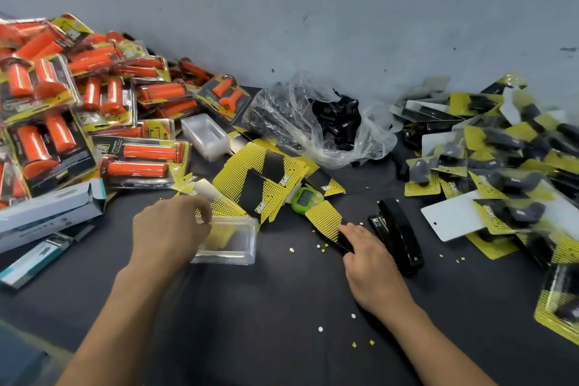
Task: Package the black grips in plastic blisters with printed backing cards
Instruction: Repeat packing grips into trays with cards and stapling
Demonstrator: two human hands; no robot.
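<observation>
My left hand [170, 229] pinches the clear blister [230, 244] by its rim, left of the black stapler [398, 235]. My right hand [368, 263], fingers nearly straight, touches a backing card [326, 219] just beside the stapler.

Illumination was even, diffuse and moderately bright, casting only faint, soft shadows on the dark table [282, 307] beneath the left hand [170, 229] and right hand [369, 263]. Specular glare showed on the clear plastic bag [313, 122], on the clear blister [232, 241] gripped by the left hand and on the orange grip packs [62, 97]. Wide-angle distortion stretched the frame edges, and the pile of packaged black grips [501, 160] at the right was smeared by blur, while the centre was moderately sharp.
</observation>
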